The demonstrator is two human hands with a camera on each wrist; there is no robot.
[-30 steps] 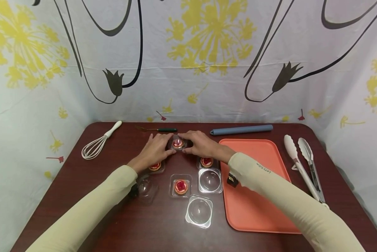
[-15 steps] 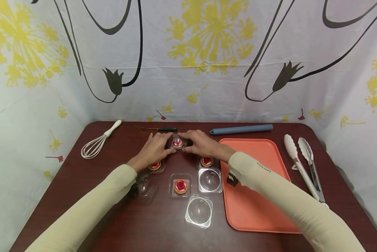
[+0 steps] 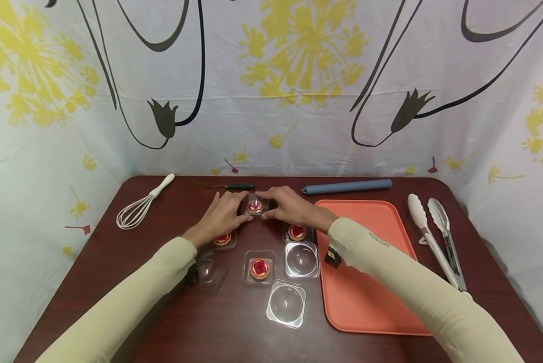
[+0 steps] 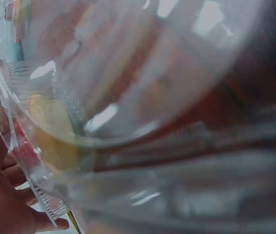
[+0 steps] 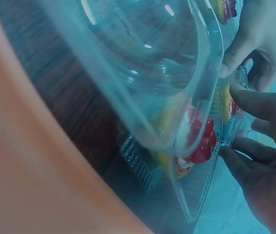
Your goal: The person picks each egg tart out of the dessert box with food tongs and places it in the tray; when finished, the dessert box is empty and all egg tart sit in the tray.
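Note:
Toward the back of the table, a small clear plastic container (image 3: 255, 206) holds a tart with a red topping. From the left side my left hand (image 3: 223, 214) grips it, thumb at the near edge and fingers at the far edge. My right hand (image 3: 288, 205) holds the opposite side in the same way. In the right wrist view, the fingertips of my right hand (image 5: 267, 141) touch the container's edge. Nearer tarts sit in clear trays: one tart (image 3: 260, 268) in front, one (image 3: 297, 232) by my right wrist, another (image 3: 222, 239) partly behind my left wrist.
Domed clear lids (image 3: 301, 259) (image 3: 286, 304) lie in front, and another lid (image 3: 209, 270) is beside my left sleeve. An orange tray (image 3: 366, 302) lies under my right forearm. Tongs (image 3: 439, 247), a blue rod (image 3: 346, 187), a whisk (image 3: 145, 202) and a green-handled utensil (image 3: 240, 187) lie around.

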